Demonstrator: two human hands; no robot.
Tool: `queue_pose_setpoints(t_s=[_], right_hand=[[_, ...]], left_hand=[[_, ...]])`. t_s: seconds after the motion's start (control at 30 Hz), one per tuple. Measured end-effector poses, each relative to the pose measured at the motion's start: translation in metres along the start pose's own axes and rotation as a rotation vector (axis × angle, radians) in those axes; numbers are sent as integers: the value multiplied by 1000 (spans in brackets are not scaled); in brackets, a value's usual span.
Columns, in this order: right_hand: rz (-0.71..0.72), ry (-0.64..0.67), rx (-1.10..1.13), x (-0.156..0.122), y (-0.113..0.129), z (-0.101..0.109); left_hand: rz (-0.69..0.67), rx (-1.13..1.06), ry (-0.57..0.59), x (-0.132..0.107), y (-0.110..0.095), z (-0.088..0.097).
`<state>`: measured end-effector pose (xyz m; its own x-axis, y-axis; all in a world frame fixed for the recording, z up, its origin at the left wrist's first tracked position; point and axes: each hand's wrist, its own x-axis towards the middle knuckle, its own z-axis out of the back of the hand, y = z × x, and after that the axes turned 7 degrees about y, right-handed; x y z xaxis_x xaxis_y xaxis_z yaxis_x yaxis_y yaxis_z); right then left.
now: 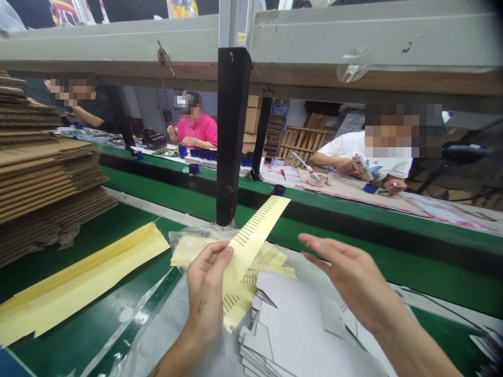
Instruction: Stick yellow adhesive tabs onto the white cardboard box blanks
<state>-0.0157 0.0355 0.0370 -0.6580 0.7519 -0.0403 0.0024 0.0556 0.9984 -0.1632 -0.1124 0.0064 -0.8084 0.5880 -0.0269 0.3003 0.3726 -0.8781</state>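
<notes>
My left hand (210, 285) pinches a long yellow label strip (259, 225) between thumb and fingers. Rows of small dark print run along the strip, which tilts up and away to the right. My right hand (346, 272) hovers to the right with fingers stretched out, apart from the strip and holding nothing. Below and between the hands lies a stack of flat white die-cut card pieces (293, 314). More printed yellow label sheets (236, 303) lie behind and beside that stack, partly on clear plastic film (188, 233).
Stacked flat brown cardboard (47, 183) rises at the left. Yellow backing strips (90, 277) lie on the green bench (145, 209). A black post (231, 136) stands ahead under a grey shelf (118, 47). Co-workers sit across the green conveyor, one in a pink shirt (204, 131), among blue parts.
</notes>
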Motion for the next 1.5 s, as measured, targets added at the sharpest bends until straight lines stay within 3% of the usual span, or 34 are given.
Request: queue_pose_setpoints(t_s=[0.1, 0.23, 0.33, 0.5, 0.63, 0.77, 0.97, 1.5], right_hand=[[64, -126, 255, 8, 8, 21], [-49, -165, 332, 12, 4, 34], [-110, -31, 191, 7, -2, 23], [-147, 339, -225, -2, -8, -3], [-43, 330, -483, -2, -11, -10], [-6, 361, -599, -1, -17, -12], [-82, 427, -533, -1, -23, -17], [-175, 410, -473, -3, -21, -17]], left_hand=[[-39, 23, -33, 1, 0, 0], [-204, 162, -76, 1, 3, 2], [-304, 251, -91, 1, 7, 6], [-384, 352, -103, 0, 6, 6], [-460, 436, -106, -4, 2, 2], [-449, 437, -89, -5, 1, -1], [-443, 429, -88, -4, -1, 0], [-388, 401, -73, -2, -2, 0]])
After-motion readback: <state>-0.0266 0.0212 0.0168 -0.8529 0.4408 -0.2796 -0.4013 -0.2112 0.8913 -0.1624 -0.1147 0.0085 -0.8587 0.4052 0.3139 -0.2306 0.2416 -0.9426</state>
